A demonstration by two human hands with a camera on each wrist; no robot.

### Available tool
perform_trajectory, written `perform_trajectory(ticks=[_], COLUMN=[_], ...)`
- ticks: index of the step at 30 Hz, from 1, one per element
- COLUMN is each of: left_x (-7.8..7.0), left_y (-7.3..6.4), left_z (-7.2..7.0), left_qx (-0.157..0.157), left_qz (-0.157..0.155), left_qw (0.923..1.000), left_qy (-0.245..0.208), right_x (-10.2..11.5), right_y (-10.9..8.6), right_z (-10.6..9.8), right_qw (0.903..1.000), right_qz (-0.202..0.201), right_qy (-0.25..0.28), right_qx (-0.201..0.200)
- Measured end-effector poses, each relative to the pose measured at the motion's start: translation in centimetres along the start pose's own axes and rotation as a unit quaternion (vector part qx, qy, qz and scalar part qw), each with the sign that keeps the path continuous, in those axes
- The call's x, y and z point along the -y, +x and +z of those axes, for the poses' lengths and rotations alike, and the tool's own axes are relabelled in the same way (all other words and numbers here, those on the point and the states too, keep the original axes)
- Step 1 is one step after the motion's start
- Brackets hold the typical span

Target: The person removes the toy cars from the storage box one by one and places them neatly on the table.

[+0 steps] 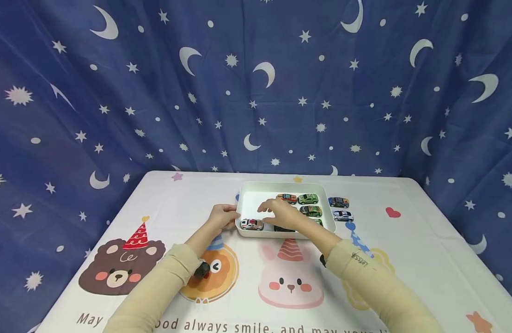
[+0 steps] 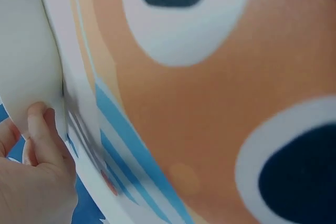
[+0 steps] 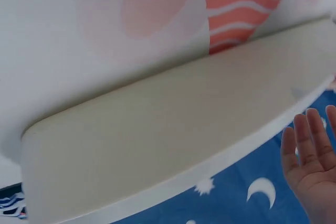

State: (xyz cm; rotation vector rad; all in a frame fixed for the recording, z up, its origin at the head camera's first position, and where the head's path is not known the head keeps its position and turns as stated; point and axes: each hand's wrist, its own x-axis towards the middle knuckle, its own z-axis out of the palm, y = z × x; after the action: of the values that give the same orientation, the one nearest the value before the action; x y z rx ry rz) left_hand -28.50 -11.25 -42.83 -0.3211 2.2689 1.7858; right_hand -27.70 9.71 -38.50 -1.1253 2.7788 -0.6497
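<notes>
Item: one white tray [image 1: 256,198], on a white printed table [image 1: 426,259], before a blue curtain [image 1: 222,101]. Left hand [image 1: 222,216]: at the tray's left end, pinching the wall near its rim, fingertips against the outer face. Right hand [image 1: 280,212]: above the tray, palm down, fingers loosely extended and a little apart, nothing between them. Red-and-white car [image 1: 252,225]: in the near left corner, just inside the wall from the left hand's pinch, below and left of the right hand's fingers, apart from both. Dark car [image 1: 284,229]: at the near wall, under the right hand, mostly hidden; contact cannot be told. Orange car [image 1: 287,199]: just beyond the right hand, towards the far wall. Light green car [image 1: 307,199]: beside it, to the right. Dark green car [image 1: 310,211]: nearer, right of the right hand. Another green car [image 1: 318,222]: partly behind the right forearm. Outside the tray, just off its right end: blue car [image 1: 338,202], with white car [image 1: 343,216] nearer.
</notes>
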Motion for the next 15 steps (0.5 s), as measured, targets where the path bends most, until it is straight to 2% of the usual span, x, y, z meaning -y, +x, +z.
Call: perform_trajectory(ticks=[5, 11, 15], left_x=[0.0, -0.1, -0.1], left_y=[0.1, 0.4, 0.3], left_z=[0.1, 0.3, 0.2], left_qx=[-0.002, -0.004, -0.001], left_qz=[-0.002, 0.011, 0.008], left_qw=[1.0, 0.9999, 0.9999], left_qy=[0.002, 0.003, 0.007], right_x=[0.3, 0.3, 0.6], right_y=[0.8, 1.6, 2.3], right_z=[1.0, 0.9, 0.8], right_qw=[0.9995, 0.9982, 0.9952], right_qz=[0.013, 0.038, 0.046], right_qy=[-0.012, -0.021, -0.033], right_qx=[0.025, 0.043, 0.079])
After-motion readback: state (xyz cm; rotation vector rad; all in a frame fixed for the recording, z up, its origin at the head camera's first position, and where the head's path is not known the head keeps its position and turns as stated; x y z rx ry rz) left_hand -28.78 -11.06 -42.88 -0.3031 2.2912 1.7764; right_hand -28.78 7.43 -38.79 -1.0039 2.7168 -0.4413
